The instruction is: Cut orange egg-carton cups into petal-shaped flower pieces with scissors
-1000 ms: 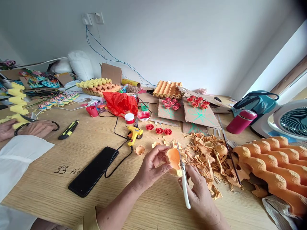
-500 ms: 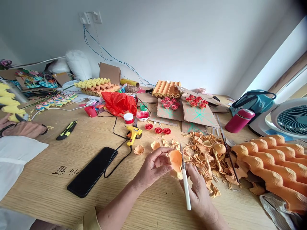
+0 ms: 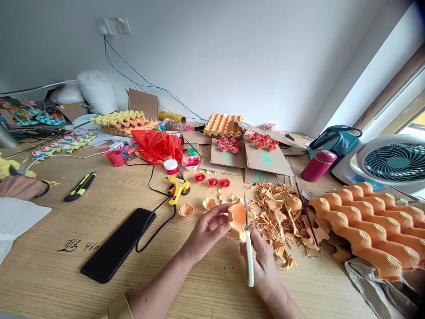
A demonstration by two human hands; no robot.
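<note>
My left hand (image 3: 207,232) pinches an orange cup cut from an egg tray (image 3: 237,221) by its left side, opening toward me. My right hand (image 3: 264,261) is closed round white-handled scissors (image 3: 249,259). Their blades point up along the cup's right edge; whether they touch the pulp is hard to tell. Beyond my left hand lie two orange petal-edged cups, one of them a scalloped cup (image 3: 186,210). A heap of orange scraps (image 3: 277,217) spreads just beyond my right hand.
A yellow glue gun (image 3: 177,189), its cord crossing a black phone (image 3: 117,246), lies left of centre. Red paper roses (image 3: 212,182) sit behind. An orange egg tray (image 3: 368,226), bottle (image 3: 318,166) and fan (image 3: 392,161) stand right. A co-worker's hand (image 3: 23,186) works far left.
The whole scene has slid left in the picture as my head turned right. Both hands keep their hold on the cup and the scissors, with little change between them.
</note>
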